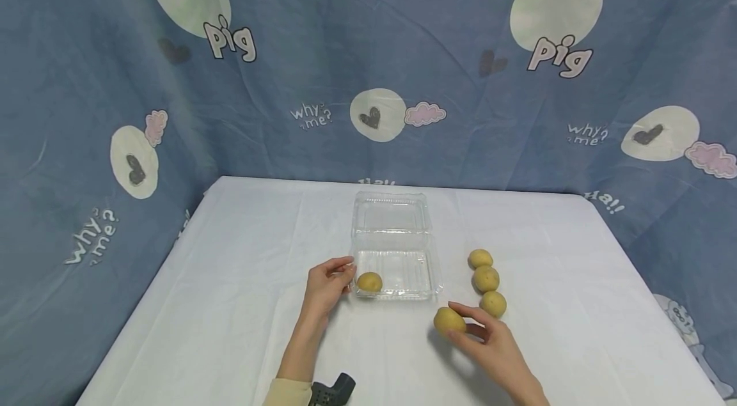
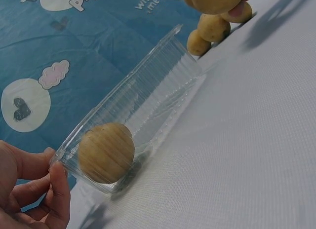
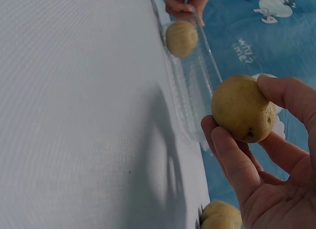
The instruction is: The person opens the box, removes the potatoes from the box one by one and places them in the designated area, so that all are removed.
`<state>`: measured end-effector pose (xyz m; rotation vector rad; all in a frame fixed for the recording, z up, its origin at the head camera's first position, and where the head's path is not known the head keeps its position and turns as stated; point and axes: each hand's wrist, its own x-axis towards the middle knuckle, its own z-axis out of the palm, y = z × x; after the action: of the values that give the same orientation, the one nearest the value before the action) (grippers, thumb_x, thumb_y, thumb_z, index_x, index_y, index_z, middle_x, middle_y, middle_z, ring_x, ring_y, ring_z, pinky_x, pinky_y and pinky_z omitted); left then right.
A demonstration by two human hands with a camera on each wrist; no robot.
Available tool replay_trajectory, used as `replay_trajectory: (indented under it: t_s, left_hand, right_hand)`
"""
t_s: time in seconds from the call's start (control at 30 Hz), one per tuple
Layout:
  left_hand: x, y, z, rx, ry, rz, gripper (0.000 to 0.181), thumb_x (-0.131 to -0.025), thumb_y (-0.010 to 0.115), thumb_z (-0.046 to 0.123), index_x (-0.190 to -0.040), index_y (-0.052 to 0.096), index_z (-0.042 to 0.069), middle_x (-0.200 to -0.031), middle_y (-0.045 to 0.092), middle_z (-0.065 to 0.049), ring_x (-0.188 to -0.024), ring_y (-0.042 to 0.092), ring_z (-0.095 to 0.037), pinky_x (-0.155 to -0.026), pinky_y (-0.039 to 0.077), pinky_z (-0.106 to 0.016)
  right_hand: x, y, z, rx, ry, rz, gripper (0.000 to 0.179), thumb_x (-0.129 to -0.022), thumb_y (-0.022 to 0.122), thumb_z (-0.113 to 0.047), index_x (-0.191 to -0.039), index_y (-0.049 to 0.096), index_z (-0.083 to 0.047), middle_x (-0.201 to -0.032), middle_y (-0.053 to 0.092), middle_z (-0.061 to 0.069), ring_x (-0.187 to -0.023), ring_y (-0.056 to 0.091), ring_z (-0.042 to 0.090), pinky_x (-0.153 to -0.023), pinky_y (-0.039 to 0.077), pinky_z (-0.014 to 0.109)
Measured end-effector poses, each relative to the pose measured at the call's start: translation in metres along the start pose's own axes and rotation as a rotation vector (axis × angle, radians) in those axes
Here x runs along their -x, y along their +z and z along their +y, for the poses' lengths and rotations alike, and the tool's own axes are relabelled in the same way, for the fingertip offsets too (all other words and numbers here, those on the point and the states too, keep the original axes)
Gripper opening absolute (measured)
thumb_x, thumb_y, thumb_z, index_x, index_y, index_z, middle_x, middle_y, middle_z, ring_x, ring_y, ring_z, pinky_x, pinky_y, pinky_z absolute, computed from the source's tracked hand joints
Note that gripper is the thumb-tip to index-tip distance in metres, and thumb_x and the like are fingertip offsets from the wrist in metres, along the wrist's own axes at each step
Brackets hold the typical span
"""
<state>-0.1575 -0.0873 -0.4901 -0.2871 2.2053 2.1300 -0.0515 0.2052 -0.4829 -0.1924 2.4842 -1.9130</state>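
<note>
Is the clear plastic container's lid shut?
No, the clear rectangular plastic lid lies folded back, leaving one round yellow potato uncovered in the base.

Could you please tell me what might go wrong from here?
The right hand holds a raised potato by thumb and fingertips, so it might slip and roll.
The left hand pinches one edge of the clear container; an uneven pull could tilt it and roll the potato inside.

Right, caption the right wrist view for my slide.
Right hand holds one potato; a second potato sits in the box that the left hand pinches.
</note>
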Motion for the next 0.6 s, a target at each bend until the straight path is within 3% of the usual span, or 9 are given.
replay_trajectory:
  t_s: [0.23, 0.47, 0.6]
  left_hand:
    - [0.001, 0.0, 0.002, 0.007, -0.005, -0.014, 0.029, -0.091, 0.069, 0.008, -0.116, 0.066, -0.006, -0.096, 0.061, -0.011, -0.068, 0.056, -0.012, -0.058, 0.052, -0.022]
    - [0.0, 0.001, 0.002, 0.014, -0.011, -0.004, 0.03, -0.091, 0.07, 0.009, -0.117, 0.066, -0.006, -0.096, 0.061, -0.01, -0.066, 0.055, -0.012, -0.057, 0.052, -0.021]
    - [-0.001, 0.001, 0.001, 0.009, -0.016, 0.003, 0.028, -0.091, 0.07, 0.007, -0.115, 0.067, -0.005, -0.096, 0.061, -0.011, -0.068, 0.055, -0.011, -0.057, 0.052, -0.02]
  right_hand:
    - [0.005, -0.004, -0.001, -0.013, 0.061, 0.017, 0.048, -0.084, 0.078, -0.012, -0.127, 0.062, -0.001, -0.131, 0.059, 0.015, -0.1, 0.066, 0.017, -0.083, 0.055, 0.027]
    - [0.009, -0.008, 0.002, -0.001, -0.013, 0.016, 0.045, -0.085, 0.076, -0.008, -0.127, 0.061, 0.001, -0.13, 0.057, 0.019, -0.099, 0.066, 0.017, -0.08, 0.056, 0.028]
    - [0.012, -0.009, 0.004, 0.008, 0.011, 0.034, 0.045, -0.085, 0.076, -0.008, -0.126, 0.061, 0.002, -0.128, 0.059, 0.018, -0.099, 0.066, 0.015, -0.082, 0.055, 0.027]
